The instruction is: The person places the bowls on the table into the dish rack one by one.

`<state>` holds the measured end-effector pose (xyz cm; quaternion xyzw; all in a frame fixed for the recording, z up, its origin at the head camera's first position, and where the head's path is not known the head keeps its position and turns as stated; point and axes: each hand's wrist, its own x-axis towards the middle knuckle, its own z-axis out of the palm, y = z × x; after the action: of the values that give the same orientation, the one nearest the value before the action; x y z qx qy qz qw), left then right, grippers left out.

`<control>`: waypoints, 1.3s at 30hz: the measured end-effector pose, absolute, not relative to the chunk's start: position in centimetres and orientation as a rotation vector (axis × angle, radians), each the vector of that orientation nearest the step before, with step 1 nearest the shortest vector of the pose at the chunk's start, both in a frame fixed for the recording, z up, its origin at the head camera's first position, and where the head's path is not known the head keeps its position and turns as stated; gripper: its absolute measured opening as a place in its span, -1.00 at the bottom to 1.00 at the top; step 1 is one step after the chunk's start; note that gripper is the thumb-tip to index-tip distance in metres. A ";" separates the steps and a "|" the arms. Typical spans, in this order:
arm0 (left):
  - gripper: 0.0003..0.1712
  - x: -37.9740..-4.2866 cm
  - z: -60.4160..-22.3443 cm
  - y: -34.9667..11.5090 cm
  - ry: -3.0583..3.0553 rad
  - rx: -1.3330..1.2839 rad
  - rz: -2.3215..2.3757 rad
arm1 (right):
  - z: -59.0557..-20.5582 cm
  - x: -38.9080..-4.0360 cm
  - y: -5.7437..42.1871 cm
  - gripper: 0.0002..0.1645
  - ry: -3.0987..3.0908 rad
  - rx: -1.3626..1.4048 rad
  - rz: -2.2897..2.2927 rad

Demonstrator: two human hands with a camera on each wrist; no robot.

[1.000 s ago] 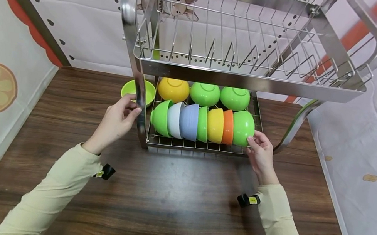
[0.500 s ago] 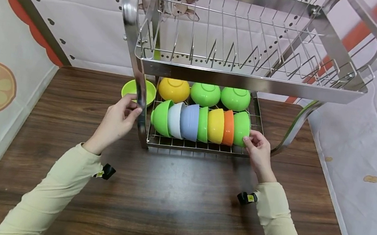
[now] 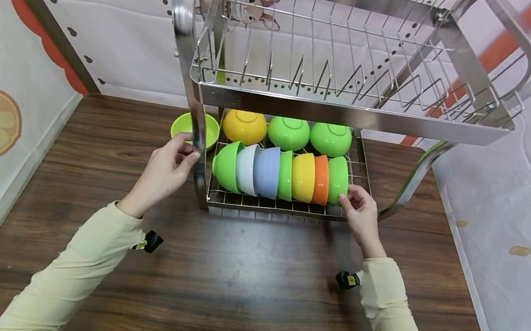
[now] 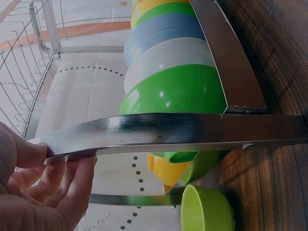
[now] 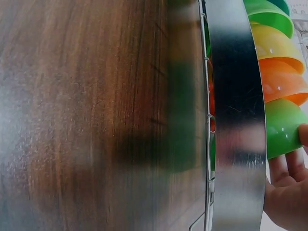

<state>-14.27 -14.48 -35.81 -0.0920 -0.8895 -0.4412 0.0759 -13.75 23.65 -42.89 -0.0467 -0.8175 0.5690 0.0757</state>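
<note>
My left hand (image 3: pixel 161 175) holds the metal dish rack's left front post (image 4: pixel 139 132), thumb on one face and fingers on the other. At the right end of a row of sideways bowls, my right hand (image 3: pixel 363 217) pinches a green bowl (image 3: pixel 338 176), which sits against an orange bowl (image 3: pixel 321 180). Leftward in the row come a yellow bowl (image 3: pixel 303 177), a thin green bowl (image 3: pixel 285 175), a blue bowl (image 3: pixel 267 172), a white bowl (image 3: pixel 246 169) and another green bowl (image 3: pixel 227 166). All lie on the rack's lower wire shelf (image 3: pixel 270 210).
Behind the row, a yellow bowl (image 3: pixel 245 127) and two green bowls (image 3: pixel 289 134) rest upside down. A lime bowl (image 3: pixel 182 124) stands upright on the wooden table (image 3: pixel 242 283), left of the rack. The upper wire tier (image 3: pixel 355 115) overhangs the bowls.
My right hand has moved left with the end green bowl, bringing it closer into the orange one. My left hand stays on the post.
</note>
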 end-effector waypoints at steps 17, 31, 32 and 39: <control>-0.72 -14.3 -35.7 -14.5 -2.686 -0.286 -1.330 | -42.7 -13.3 24.1 -0.82 -2.653 -0.011 1.546; -0.71 -14.2 -35.4 -14.5 -2.697 -0.292 -1.344 | -37.5 -11.4 26.0 -0.48 -2.196 0.060 1.333; -0.70 -14.2 -35.4 -14.5 -2.698 -0.293 -1.346 | -37.1 -11.3 26.4 -0.47 -2.165 0.040 1.295; -0.71 -14.2 -35.5 -14.6 -2.698 -0.299 -1.332 | -37.1 -11.3 28.6 -0.39 -2.169 -0.196 1.096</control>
<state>-14.24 -14.55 -35.46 -0.0986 -0.8907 -0.4398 0.0587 -11.26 28.61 -37.06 -0.0753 -0.8352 0.4219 0.3446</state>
